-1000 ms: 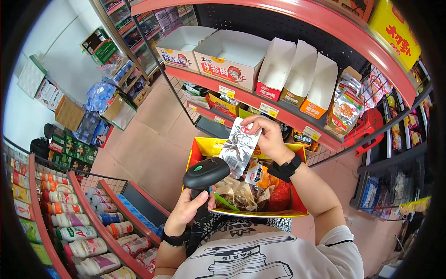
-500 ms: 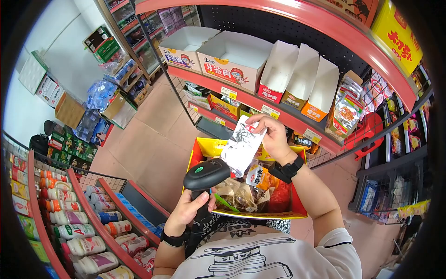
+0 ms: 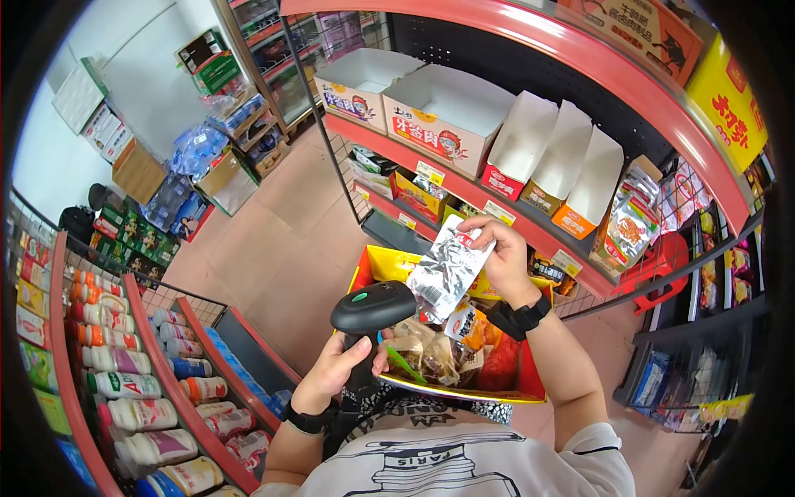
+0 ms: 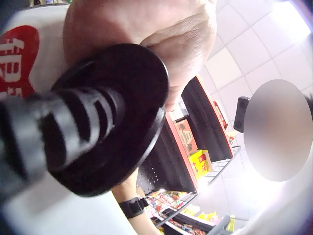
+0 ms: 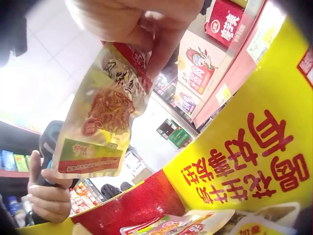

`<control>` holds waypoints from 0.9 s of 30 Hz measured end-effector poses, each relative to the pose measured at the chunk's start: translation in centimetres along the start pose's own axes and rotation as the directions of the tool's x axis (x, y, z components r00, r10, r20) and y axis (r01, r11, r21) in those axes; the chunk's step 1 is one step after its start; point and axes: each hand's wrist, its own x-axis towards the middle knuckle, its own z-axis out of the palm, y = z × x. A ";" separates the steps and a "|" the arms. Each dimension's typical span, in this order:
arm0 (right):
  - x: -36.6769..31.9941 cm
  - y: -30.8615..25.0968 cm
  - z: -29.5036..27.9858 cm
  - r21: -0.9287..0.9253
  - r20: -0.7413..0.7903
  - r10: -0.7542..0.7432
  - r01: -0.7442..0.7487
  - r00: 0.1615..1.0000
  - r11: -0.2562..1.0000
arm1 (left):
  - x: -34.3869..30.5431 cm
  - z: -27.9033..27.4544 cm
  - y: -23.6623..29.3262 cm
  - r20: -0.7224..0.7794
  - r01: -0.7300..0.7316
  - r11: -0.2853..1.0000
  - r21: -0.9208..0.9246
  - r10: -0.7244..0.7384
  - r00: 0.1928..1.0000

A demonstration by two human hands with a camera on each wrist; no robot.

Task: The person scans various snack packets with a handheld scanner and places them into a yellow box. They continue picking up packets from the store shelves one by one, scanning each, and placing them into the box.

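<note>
In the head view the left hand [image 3: 335,369] grips the handle of a black barcode scanner [image 3: 373,306], whose head lies beside a silver foil packet [image 3: 451,267]. The right hand [image 3: 503,258] pinches that packet by its top end, over a yellow and red box [image 3: 530,364] holding several snack bags. The right wrist view shows the packet's printed front [image 5: 110,110], with the right hand [image 5: 151,24] at its top. Close up in the left wrist view are the left hand [image 4: 142,29] and the base of the scanner handle [image 4: 112,112].
A red-edged shelf [image 3: 464,178] ahead carries open cartons [image 3: 447,108] and a carton of packets [image 3: 633,219]. Bottles [image 3: 145,414] line racks on the left. Boxes and plastic-wrapped goods [image 3: 199,149] stand by the wall, beyond the tiled floor [image 3: 273,240].
The head view has shifted, so shelf and box appear farther right. The packet, still pinched by the right hand, has tilted slightly. The left hand keeps its grip on the scanner.
</note>
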 end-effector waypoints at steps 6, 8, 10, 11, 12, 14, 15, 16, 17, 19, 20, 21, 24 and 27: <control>0.0 -0.3 0.0 0.014 -0.026 0.017 -0.017 1.000 1.000 | -0.1 -0.1 0.1 0.003 0.015 0.999 0.036 -0.015 1.000; 0.1 -0.2 -0.1 0.013 -0.020 0.009 -0.009 1.000 1.000 | -0.1 0.2 0.4 -0.001 0.028 0.999 0.039 -0.028 1.000; 0.0 -0.2 -0.2 0.002 -0.028 -0.008 0.008 1.000 1.000 | -0.3 0.3 0.7 -0.016 0.033 0.998 0.048 -0.032 0.999; 0.1 -0.2 -0.1 0.001 -0.026 -0.008 0.008 1.000 1.000 | -0.4 0.3 0.8 -0.028 0.041 0.997 0.058 -0.039 0.999; 0.1 -0.2 -0.1 0.020 -0.021 -0.007 0.008 1.000 1.000 | -0.5 0.4 0.9 -0.028 0.039 0.998 0.056 -0.037 0.999; 0.1 -0.2 -0.1 0.039 -0.014 -0.008 0.009 1.000 0.999 | -0.9 0.4 1.3 -0.020 0.043 0.996 0.073 -0.041 0.999; 0.1 -0.2 -0.1 0.045 -0.009 -0.009 0.010 1.000 0.999 | -1.1 0.5 1.6 -0.022 0.039 0.997 0.071 -0.038 0.999; 0.2 -0.3 0.0 0.052 -0.003 -0.010 0.010 1.000 0.999 | -1.2 0.5 1.8 -0.018 0.030 0.996 0.086 -0.029 0.999; 0.2 -0.2 0.1 0.053 0.002 -0.012 0.012 1.000 0.999 | -1.4 0.5 1.9 -0.014 0.021 0.995 0.100 -0.019 1.000; 0.1 -0.2 0.2 0.086 0.004 0.008 -0.008 1.000 0.996 | -1.7 0.4 1.9 -0.008 0.015 0.994 0.111 -0.014 1.000; 0.0 -0.3 0.3 0.086 0.010 0.006 -0.007 1.000 0.996 | -1.8 0.3 1.9 0.001 0.014 0.992 0.122 -0.014 1.000; 0.0 -0.4 0.3 0.077 0.016 0.008 -0.009 1.000 0.997 | -2.0 0.3 1.9 -0.003 0.008 0.993 0.118 -0.008 1.000; 0.0 -0.8 0.5 0.068 0.026 0.011 -0.013 1.000 0.998 | -2.5 0.3 1.8 -0.004 0.035 0.986 0.162 -0.035 0.999; -0.1 -0.9 0.5 0.066 0.025 0.014 -0.016 1.000 0.998 | -2.9 0.4 1.8 -0.032 0.039 0.978 0.205 -0.033 0.999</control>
